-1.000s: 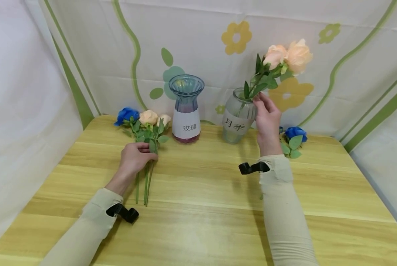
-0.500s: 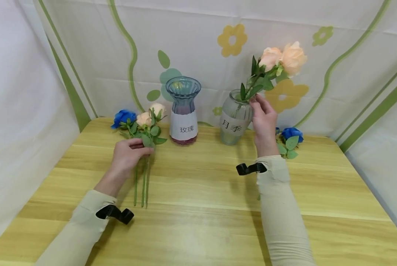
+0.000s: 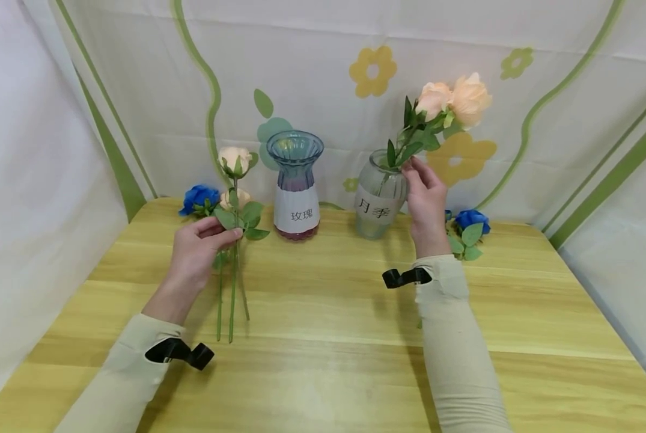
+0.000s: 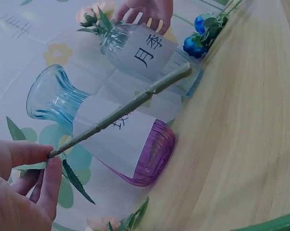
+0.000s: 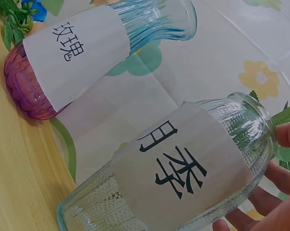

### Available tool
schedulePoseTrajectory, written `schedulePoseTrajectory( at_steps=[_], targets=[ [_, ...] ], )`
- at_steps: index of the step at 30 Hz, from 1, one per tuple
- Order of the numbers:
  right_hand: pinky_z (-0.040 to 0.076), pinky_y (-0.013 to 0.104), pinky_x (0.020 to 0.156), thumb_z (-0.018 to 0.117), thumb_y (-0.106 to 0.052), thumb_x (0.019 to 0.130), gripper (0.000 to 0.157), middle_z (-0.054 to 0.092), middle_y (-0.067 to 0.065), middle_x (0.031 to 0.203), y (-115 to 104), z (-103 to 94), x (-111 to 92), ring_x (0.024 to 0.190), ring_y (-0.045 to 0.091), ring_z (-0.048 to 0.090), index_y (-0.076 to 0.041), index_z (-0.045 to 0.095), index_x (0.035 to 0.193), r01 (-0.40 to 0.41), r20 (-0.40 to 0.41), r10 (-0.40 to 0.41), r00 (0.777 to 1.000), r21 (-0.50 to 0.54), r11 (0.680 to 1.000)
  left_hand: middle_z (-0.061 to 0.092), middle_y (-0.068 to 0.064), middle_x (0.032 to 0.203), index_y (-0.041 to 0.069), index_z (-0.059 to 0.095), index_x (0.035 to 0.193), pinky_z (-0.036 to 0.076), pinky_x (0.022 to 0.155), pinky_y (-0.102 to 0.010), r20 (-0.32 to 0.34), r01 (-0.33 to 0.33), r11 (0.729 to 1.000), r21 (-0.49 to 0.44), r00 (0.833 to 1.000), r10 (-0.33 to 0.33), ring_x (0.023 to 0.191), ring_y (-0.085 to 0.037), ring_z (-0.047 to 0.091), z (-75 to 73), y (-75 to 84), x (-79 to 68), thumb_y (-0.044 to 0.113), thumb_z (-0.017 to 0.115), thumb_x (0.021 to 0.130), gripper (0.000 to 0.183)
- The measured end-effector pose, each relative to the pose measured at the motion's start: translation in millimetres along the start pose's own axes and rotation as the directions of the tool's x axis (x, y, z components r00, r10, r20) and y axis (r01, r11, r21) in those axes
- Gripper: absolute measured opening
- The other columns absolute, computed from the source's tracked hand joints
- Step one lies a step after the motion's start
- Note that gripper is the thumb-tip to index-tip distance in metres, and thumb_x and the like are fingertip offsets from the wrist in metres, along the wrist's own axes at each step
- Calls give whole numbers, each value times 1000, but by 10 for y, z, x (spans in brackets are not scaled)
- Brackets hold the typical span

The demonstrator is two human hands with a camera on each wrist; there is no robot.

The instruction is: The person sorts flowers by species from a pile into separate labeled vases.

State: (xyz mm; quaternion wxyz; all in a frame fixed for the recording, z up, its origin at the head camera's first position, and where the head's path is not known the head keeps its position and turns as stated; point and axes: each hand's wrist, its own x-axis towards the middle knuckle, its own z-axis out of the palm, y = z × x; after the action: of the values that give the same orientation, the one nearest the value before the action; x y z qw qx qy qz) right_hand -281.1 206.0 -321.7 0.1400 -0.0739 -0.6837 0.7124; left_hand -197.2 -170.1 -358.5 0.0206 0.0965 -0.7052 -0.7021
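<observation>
In the head view my left hand (image 3: 197, 249) pinches the stem of a peach artificial rose (image 3: 235, 161), its bloom upward. The left wrist view shows the rose stem (image 4: 130, 107) held between thumb and fingers. My right hand (image 3: 429, 207) grips the neck of a clear ribbed glass vase (image 5: 236, 122) with a paper label. Two peach flowers (image 3: 469, 99) lean rightward out of that vase. Between the hands stands a blue-and-purple glass vase (image 3: 297, 207), labelled, with nothing in its mouth.
Under the left hand lie a blue rose (image 3: 199, 199) and another peach rose (image 3: 241, 197) on the wooden table (image 3: 323, 337). Blue roses (image 3: 471, 219) lie beyond the right forearm. A patterned curtain (image 3: 312, 60) hangs close behind the vases.
My left hand has lifted one peach rose off the pile, its bloom rising and tilting upright, while the other flowers stay down. The right hand keeps its place at the clear vase.
</observation>
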Motion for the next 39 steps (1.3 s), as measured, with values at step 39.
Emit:
schedulePoseTrajectory(
  at_steps=[39],
  targets=[
    [22,37,123,58,-35,99,40,54,-8,145,-20,2,12,145,11,34,-33,55,139,-26,-1,26,1000,-21,999,68,-10,112,5,66,126,58,83,-27,-168,-220,868,-445,973,160,98,-18,68,495,373,186,0,78,81,47]
  ],
)
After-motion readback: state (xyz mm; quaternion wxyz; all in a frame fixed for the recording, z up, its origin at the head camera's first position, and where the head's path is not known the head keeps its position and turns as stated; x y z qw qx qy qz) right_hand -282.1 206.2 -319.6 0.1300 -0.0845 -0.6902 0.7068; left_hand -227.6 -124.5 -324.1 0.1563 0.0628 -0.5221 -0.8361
